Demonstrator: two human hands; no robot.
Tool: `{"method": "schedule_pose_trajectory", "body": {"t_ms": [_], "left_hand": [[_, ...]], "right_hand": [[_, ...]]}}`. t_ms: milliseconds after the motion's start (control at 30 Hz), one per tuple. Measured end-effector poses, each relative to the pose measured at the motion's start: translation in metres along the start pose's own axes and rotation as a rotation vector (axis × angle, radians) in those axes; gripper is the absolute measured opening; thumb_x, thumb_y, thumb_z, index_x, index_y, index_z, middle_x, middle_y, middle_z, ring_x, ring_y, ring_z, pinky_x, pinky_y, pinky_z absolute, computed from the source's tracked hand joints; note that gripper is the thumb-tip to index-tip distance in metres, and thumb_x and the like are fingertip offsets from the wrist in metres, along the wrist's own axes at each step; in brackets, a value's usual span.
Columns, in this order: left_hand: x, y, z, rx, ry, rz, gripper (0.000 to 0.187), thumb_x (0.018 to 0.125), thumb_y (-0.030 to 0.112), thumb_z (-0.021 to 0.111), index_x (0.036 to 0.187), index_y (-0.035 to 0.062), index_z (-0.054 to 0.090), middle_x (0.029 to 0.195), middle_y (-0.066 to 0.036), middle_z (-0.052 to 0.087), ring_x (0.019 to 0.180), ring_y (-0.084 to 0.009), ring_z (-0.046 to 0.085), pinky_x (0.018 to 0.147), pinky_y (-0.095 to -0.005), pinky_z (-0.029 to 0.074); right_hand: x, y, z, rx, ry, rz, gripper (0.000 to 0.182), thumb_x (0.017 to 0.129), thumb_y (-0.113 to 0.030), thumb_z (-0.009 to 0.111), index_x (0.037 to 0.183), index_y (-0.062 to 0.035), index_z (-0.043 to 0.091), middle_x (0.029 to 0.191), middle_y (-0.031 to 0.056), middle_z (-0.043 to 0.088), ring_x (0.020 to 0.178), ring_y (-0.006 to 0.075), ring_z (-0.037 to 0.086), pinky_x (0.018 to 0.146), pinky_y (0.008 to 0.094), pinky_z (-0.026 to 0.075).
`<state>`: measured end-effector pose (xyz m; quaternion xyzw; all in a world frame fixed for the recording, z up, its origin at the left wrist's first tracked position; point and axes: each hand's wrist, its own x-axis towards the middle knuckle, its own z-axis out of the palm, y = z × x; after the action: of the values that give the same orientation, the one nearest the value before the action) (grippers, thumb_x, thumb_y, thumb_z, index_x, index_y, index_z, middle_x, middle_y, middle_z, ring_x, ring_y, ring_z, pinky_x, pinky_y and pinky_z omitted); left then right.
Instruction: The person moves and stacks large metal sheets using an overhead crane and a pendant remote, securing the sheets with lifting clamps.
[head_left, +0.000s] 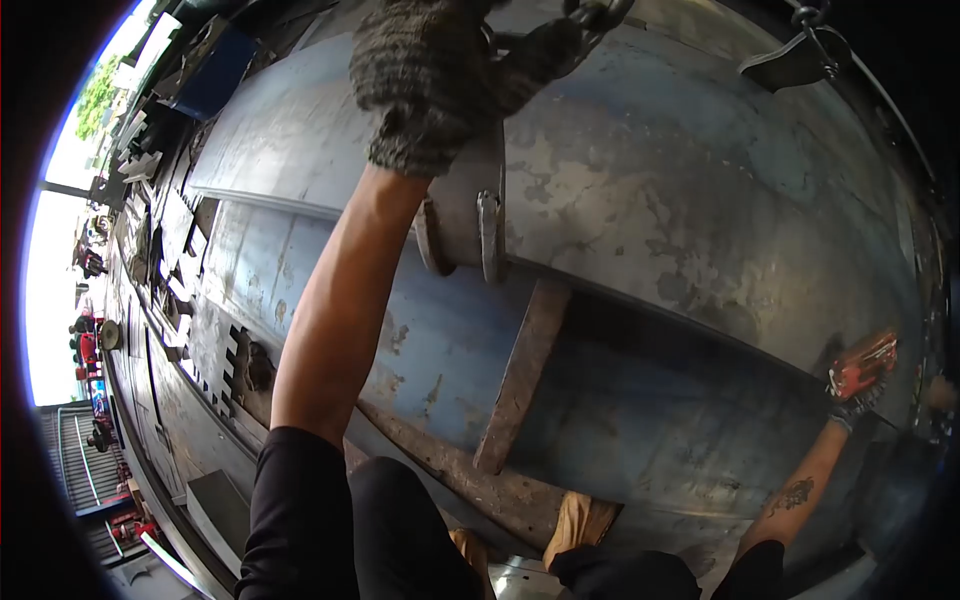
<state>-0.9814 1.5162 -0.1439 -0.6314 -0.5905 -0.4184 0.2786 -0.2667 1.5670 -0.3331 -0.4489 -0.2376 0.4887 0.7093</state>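
My left hand (430,85), in a dark knitted glove, is closed at the top of the view around a metal chain (598,14); part of the grip is hidden behind the glove. Below it, two metal hooks (490,238) catch the near edge of a large upper steel plate (640,190). Far to the right, my gloved right hand (858,400) is closed on a red-orange handheld controller (862,364), held over the plate's right end. A wooden block (522,378) stands tilted between the upper plate and a lower steel plate (440,350).
Another metal hook on a chain (800,55) hangs at the upper right. Brown work boots (580,525) show at the lower plate's near edge. Scrap metal pieces and a toothed plate (215,365) lie to the left, with a blue bin (212,72) farther back.
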Motion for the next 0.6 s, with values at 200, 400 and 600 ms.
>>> {"method": "schedule_pose_trajectory", "body": {"t_ms": [200, 400, 600], "left_hand": [[-0.015, -0.027, 0.013, -0.153, -0.391, -0.156, 0.042, 0.082, 0.046, 0.071, 0.088, 0.005, 0.068, 0.074, -0.01, 0.064, 0.073, -0.0205, 0.063, 0.07, -0.0353, 0.05], [0.001, -0.021, 0.008, -0.043, -0.159, 0.0, 0.035, 0.085, 0.039, 0.067, 0.071, 0.0068, 0.067, 0.064, -0.012, 0.059, 0.062, -0.0297, 0.057, 0.059, -0.0408, 0.045], [0.021, -0.035, 0.014, -0.101, -0.408, -0.197, 0.037, 0.084, 0.04, 0.065, 0.086, 0.0041, 0.072, 0.079, -0.017, 0.068, 0.074, -0.0304, 0.065, 0.068, -0.0384, 0.049]], "right_hand": [[-0.004, 0.007, 0.013, 1.617, -0.484, 0.899, 0.039, 0.096, -0.01, 0.046, 0.133, 0.0022, 0.047, 0.136, 0.0132, 0.05, 0.123, 0.0228, 0.05, 0.105, 0.0351, 0.042], [0.012, -0.024, -0.002, 1.458, 0.094, 1.174, 0.056, 0.1, -0.042, 0.038, 0.144, -0.0084, 0.037, 0.146, 0.0058, 0.04, 0.135, 0.0235, 0.038, 0.111, 0.0378, 0.033], [-0.02, 0.02, 0.008, -0.02, 0.036, 0.091, 0.064, 0.093, -0.053, 0.048, 0.139, -0.0098, 0.044, 0.139, 0.0054, 0.047, 0.125, 0.0208, 0.046, 0.107, 0.0392, 0.038]]}}
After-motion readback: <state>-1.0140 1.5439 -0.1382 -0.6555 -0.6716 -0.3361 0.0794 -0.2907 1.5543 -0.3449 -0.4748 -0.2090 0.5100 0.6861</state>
